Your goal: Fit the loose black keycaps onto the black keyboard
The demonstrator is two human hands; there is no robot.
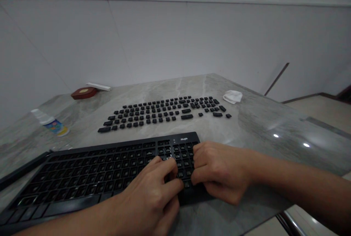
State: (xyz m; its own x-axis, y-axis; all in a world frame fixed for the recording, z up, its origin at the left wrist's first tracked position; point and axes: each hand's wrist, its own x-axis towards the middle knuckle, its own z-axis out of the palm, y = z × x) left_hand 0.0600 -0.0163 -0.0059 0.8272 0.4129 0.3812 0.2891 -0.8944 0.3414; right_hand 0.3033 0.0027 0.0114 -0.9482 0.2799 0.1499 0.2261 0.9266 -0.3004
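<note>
A black keyboard (109,174) lies tilted across the near side of the table. Most of its key positions show bare sockets, while a row of keycaps, including the long space bar (72,205), sits along the front edge. My left hand (156,192) rests over the number pad side with fingers curled and pressed together; whatever is under the fingertips is hidden. My right hand (219,170) is closed around the keyboard's right edge, thumb and fingers bent over it. Beyond the keyboard, loose black keycaps (148,116) are laid out in rows like a keyboard's layout.
A white-topped bottle with a colourful label (56,125) lies at the left. Behind it are a reddish-brown box (83,92) and a white strip (99,86). A crumpled white cloth (232,96) sits right of the keycaps. A dark bar (24,169) lies by the keyboard's left end.
</note>
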